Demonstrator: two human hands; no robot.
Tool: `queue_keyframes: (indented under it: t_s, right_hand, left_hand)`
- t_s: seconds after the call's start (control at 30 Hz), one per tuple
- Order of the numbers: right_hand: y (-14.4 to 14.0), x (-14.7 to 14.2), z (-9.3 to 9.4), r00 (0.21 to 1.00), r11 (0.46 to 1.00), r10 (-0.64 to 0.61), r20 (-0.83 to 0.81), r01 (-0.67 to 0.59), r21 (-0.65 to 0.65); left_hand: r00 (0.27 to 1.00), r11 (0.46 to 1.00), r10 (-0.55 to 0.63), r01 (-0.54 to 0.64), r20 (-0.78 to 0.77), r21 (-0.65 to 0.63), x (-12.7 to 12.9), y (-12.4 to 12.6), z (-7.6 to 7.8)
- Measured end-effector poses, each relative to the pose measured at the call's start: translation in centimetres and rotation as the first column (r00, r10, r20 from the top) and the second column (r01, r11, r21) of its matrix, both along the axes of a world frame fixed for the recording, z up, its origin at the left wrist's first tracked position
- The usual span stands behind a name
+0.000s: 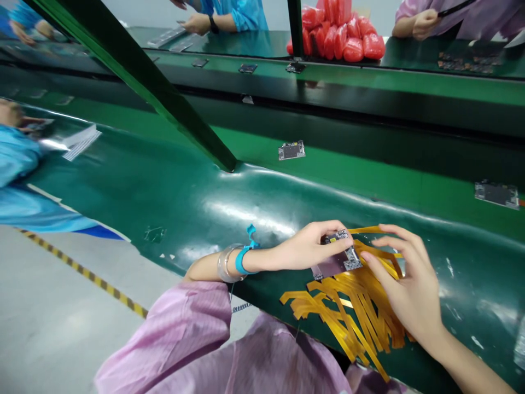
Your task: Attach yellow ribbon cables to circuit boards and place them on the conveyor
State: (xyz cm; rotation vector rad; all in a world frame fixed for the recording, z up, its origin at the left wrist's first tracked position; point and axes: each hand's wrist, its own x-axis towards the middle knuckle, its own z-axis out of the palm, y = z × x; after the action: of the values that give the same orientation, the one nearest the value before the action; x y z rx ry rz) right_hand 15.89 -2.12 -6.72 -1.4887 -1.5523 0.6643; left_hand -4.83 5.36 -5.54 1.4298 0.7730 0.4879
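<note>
My left hand (324,245) is closed on a small circuit board (333,267), with the thumb and fingers at its upper edge. Across from it, my right hand (410,279) has its fingers curved and spread apart. Its thumb tip is close to the board's right edge. One amber flat flex cable (366,230) stretches from beside the board to the right index fingertip; whether that finger touches it I cannot tell. Beneath both hands lies a loose pile of amber flex cables (348,314) on the green mat. A blue wrist strap (241,260) circles my left wrist.
Circuit boards (292,150) lie spaced along the green strip beyond the mat, another board (496,194) at right. A slanted green post (180,120) stands ahead. Red bags (340,33) are piled at the back. Co-workers' blue sleeves (18,158) appear left and behind, a person in pink at far right.
</note>
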Motion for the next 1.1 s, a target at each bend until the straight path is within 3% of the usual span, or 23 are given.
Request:
queue_keyframes:
  t_s: [0.03,0.1,0.3,0.47,0.77,0.9,1.0,1.1]
  right_hand:
    - [0.0,0.0,0.0,0.994,0.995,-0.011,0.107,0.001,0.098]
    - [0.0,0.0,0.1,0.974,0.985,0.014,0.227,-0.054,0.167]
    - [0.1,-0.4,0.1,0.964,0.974,0.055,0.261,-0.109,0.198]
    - [-0.1,-0.8,0.3,0.946,0.959,0.042,0.321,-0.129,0.254]
    - [-0.8,-1.3,-1.3,0.824,0.967,0.049,0.564,-0.181,0.181]
    - [-1.0,-1.7,-1.4,0.826,0.959,0.041,0.562,-0.19,0.209]
    - [-0.7,-1.1,-0.5,0.881,0.959,0.005,0.472,-0.139,0.248]
    - [-0.2,0.2,0.4,0.951,0.988,0.063,0.302,-0.102,0.114]
  left_hand:
    - [1.0,0.999,0.019,-0.019,-0.001,0.041,0.0,-0.2,-0.1]
    - [0.999,0.993,0.04,-0.039,-0.011,0.111,0.0,-0.6,-0.1]
    - [0.992,0.978,0.103,-0.089,-0.066,0.186,0.1,-1.9,-0.1]
    - [0.992,0.976,0.126,-0.122,-0.01,0.181,0.3,-3.0,-0.4]
    - [0.991,0.973,0.125,-0.114,-0.041,0.203,0.6,-3.1,-1.0]
    - [0.994,0.99,0.101,-0.097,-0.036,0.098,0.6,-2.9,-1.1]
    - [0.991,0.99,0.121,-0.117,-0.051,0.085,0.5,-2.4,-1.0]
    - [0.994,0.99,0.106,-0.102,-0.036,0.093,0.4,-1.8,-0.9]
